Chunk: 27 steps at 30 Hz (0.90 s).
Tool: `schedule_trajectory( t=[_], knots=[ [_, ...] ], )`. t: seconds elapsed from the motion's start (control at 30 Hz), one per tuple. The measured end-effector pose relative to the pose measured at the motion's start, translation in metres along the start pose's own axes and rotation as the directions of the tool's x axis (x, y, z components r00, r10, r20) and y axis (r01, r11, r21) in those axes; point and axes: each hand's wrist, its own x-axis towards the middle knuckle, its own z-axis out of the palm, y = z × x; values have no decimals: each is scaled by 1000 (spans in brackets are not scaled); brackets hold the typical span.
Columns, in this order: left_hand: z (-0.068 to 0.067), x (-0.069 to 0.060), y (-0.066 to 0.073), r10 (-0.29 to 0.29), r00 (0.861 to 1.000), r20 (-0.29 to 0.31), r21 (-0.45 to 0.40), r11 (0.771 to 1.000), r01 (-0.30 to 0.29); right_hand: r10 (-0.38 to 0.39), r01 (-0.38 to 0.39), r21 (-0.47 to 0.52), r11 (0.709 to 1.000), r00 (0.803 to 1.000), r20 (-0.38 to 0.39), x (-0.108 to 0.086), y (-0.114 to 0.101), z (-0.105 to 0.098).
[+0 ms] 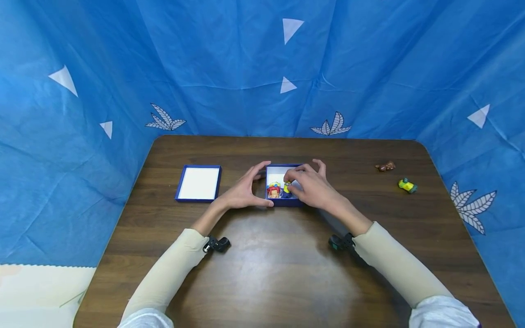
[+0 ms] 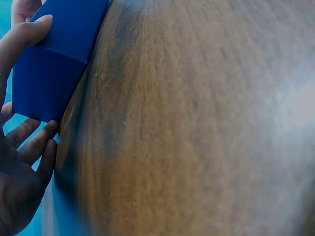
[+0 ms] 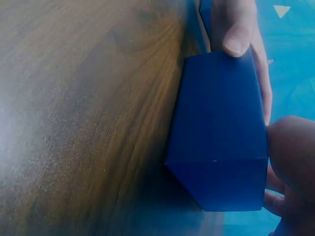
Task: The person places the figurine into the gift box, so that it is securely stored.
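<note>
In the head view, an open blue box (image 1: 287,203) with a white inside stands at the middle of the table. My left hand (image 1: 241,192) grips its left end, thumb at the near corner and fingers at the far one. The left wrist view shows that thumb on the near wall of the box (image 2: 54,64). My right hand (image 1: 315,187) reaches over the right part of the box, pinching a small yellow and blue toy figure (image 1: 287,187) inside it. Beside that figure lies a red and yellow toy (image 1: 273,191). The right hand partly hides the box's right side.
Left of the box lies a blue-rimmed box lid (image 1: 199,184), white side up. At the table's right are a small brown toy (image 1: 385,166) and a yellow-green toy (image 1: 407,185). A blue curtain (image 1: 246,68) borders the table's back and sides.
</note>
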Motion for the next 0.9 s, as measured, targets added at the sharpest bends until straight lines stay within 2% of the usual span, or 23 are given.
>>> schedule_trajectory(
  t=[0.2,0.37,0.6,0.77,0.9],
  knots=[
    [0,0,1,-10,1000,5,7,1000,10,28,-27,-45,999,999,18,4,-1,1],
    [-1,0,0,-18,1000,2,7,1000,18,36,-36,-2,999,998,52,7,-2,0],
    [-1,0,0,-13,1000,4,3,1000,13,29,-30,22,999,998,60,9,-1,-1],
    [-1,-1,-1,-19,1000,5,7,1000,19,-4,2,43,999,999,40,7,1,-2],
    [-1,-1,-1,-24,1000,5,16,1000,24,-34,35,88,996,999,-10,3,5,-5]
  ],
)
